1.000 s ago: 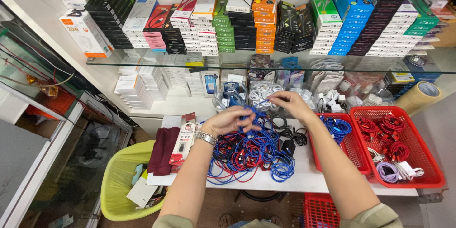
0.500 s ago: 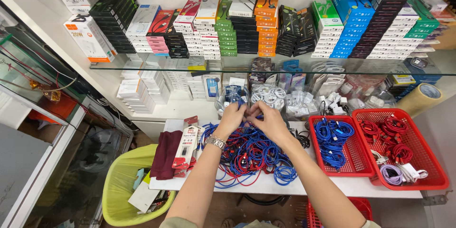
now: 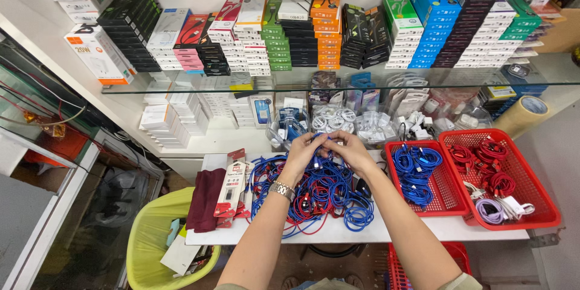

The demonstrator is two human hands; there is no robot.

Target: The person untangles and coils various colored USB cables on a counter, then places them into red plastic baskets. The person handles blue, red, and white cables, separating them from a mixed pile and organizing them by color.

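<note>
Hands (image 3: 329, 148) now together, cable (image 3: 315, 139) seemingly crosswise.

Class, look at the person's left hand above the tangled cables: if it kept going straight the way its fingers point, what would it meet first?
Probably the right hand, as the left hand points at it.

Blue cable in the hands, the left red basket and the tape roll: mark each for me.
blue cable (image 3: 318, 142), head view, bit between the fingertips.
left red basket (image 3: 448, 206), head view, bare mesh floor.
tape roll (image 3: 515, 122), head view, brown outer side.
</note>
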